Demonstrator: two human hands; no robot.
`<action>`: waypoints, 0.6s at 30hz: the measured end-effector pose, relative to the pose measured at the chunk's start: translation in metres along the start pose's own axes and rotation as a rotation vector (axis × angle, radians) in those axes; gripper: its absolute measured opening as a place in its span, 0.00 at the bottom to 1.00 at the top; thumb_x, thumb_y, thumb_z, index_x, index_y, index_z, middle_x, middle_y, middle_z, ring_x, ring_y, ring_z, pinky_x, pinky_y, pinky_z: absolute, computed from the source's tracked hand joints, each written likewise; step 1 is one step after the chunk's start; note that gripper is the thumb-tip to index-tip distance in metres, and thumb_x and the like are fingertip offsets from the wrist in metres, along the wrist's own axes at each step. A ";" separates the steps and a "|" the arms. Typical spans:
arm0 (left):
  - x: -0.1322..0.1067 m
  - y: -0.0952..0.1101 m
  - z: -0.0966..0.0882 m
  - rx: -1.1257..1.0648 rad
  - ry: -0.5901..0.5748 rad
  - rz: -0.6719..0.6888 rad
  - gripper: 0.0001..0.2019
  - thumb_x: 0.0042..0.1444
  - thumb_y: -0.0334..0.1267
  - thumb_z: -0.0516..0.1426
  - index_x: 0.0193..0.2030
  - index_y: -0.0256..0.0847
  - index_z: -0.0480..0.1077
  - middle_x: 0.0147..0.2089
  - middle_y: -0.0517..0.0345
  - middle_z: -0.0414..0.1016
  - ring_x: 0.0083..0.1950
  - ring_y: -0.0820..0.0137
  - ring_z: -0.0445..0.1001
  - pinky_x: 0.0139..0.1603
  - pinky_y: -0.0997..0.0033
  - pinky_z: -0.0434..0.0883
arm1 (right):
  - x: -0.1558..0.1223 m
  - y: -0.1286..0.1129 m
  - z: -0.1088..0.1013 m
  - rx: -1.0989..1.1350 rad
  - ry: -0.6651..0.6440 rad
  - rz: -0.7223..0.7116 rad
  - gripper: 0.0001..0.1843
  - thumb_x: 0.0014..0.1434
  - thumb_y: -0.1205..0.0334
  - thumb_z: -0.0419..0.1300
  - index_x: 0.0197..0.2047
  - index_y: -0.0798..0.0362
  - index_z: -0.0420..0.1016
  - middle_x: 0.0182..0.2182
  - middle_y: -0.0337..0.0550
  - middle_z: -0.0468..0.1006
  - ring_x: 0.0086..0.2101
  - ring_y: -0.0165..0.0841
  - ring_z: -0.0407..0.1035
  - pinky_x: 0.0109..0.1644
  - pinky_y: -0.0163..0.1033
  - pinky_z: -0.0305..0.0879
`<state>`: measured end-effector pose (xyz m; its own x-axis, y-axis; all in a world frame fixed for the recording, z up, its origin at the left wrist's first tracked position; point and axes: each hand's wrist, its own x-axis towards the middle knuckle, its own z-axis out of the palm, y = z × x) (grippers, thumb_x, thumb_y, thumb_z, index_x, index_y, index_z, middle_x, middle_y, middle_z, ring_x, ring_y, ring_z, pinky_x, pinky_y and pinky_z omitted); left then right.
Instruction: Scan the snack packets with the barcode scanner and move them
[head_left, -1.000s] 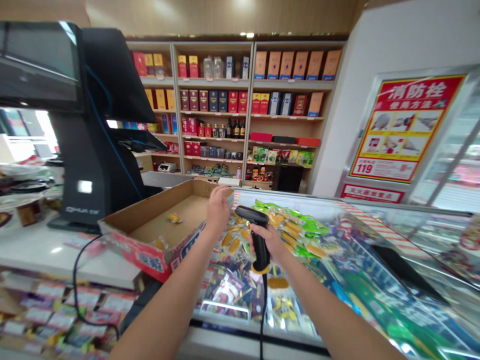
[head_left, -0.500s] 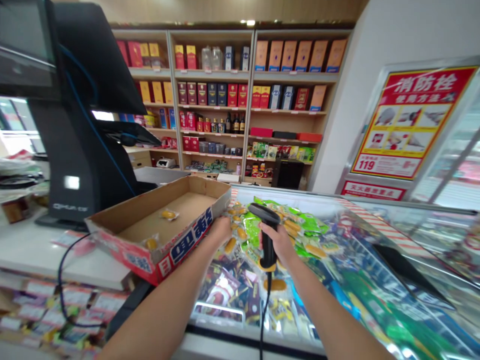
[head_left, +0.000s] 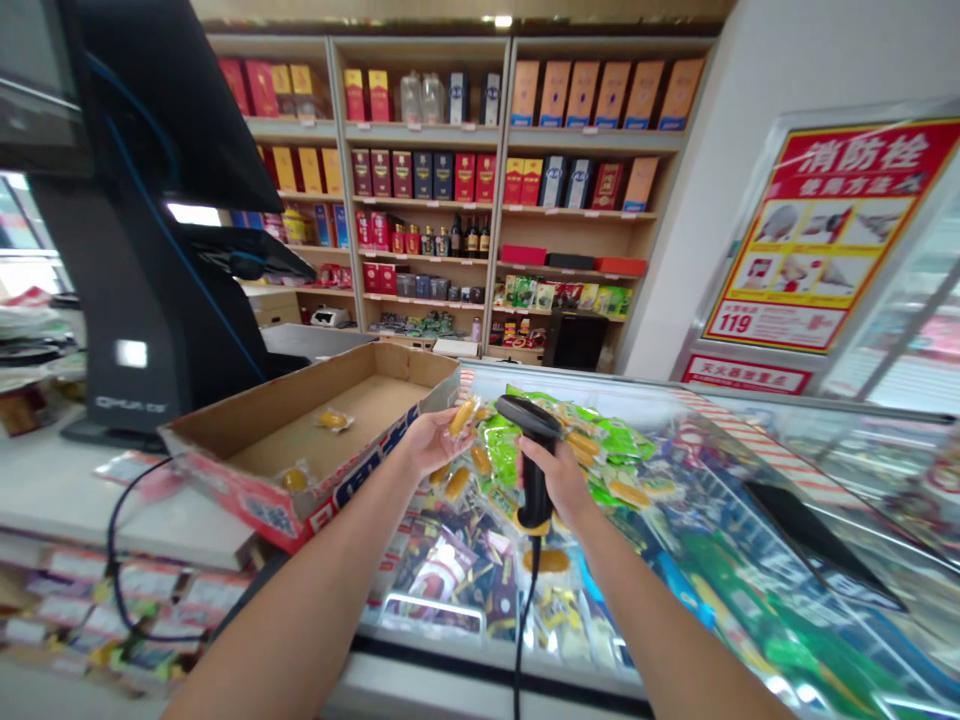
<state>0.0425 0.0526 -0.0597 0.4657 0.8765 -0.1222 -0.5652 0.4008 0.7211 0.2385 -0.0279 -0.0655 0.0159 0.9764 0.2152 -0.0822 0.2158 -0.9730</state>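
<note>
Over the glass counter [head_left: 645,395], the step in hand looks like holding a wrapped snack [head_left: 463,415] up to the scanner [head_left: 534,495]; the next move would call for turning the packet squarely to the scanner's head. Just beside the open box [head_left: 382,400], the left hand [head_left: 431,443] has its fingers closed on that snack, near the scanner's head but apart from it. The right hand [head_left: 555,468] is wrapped around the handle.

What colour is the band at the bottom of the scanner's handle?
The band is orange-yellow; it shows in the head view.
</note>
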 end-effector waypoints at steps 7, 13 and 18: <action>-0.007 -0.005 0.008 -0.348 -0.085 -0.082 0.13 0.66 0.40 0.48 0.45 0.34 0.69 0.31 0.51 0.70 0.22 0.80 0.67 0.12 0.92 0.57 | -0.001 0.002 0.001 -0.039 -0.044 -0.028 0.18 0.51 0.49 0.62 0.21 0.54 0.71 0.16 0.39 0.71 0.16 0.30 0.66 0.21 0.35 0.62; -0.002 -0.014 0.006 -0.289 -0.017 -0.019 0.10 0.65 0.28 0.48 0.39 0.33 0.69 0.28 0.56 0.69 0.18 0.85 0.62 0.11 0.93 0.54 | -0.003 -0.001 0.003 0.029 -0.052 -0.012 0.16 0.47 0.49 0.65 0.26 0.54 0.72 0.15 0.37 0.71 0.15 0.29 0.65 0.19 0.33 0.61; 0.005 -0.022 0.002 -0.143 0.057 0.099 0.05 0.61 0.31 0.54 0.38 0.34 0.71 0.32 0.55 0.75 0.27 0.77 0.73 0.20 0.84 0.66 | -0.008 -0.010 0.005 0.257 -0.085 0.141 0.21 0.41 0.46 0.67 0.31 0.54 0.71 0.16 0.36 0.72 0.14 0.29 0.65 0.18 0.33 0.62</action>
<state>0.0585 0.0477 -0.0745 0.3663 0.9254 -0.0970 -0.6988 0.3424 0.6280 0.2344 -0.0376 -0.0568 -0.0964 0.9906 0.0968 -0.3277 0.0602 -0.9429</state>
